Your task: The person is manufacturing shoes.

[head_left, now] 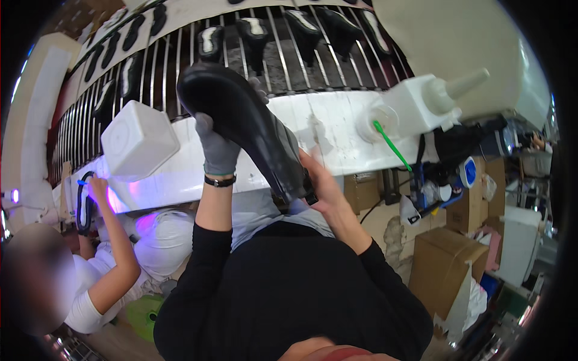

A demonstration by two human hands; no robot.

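A black boot (pixel 244 120) hangs in front of me above the white bench edge, its toe pointing away to the upper left. My left hand (pixel 218 147), in a grey glove with a dark band at the wrist, is wrapped round the foot part. Its thumb shows on one side and its fingertips on the other. My bare right hand (pixel 323 183) grips the shaft end closest to my body; some of its fingers are hidden behind the boot.
A conveyor of metal rollers (pixel 162 72) carries several black shoe pieces with white soles. On the white bench (pixel 313 126) stand a white container (pixel 138 141) and a white nozzle bottle (pixel 415 99); a green brush handle (pixel 391 144) is beside it. A co-worker (pixel 108 259) works at left. Cardboard boxes (pixel 442 268) stand right.
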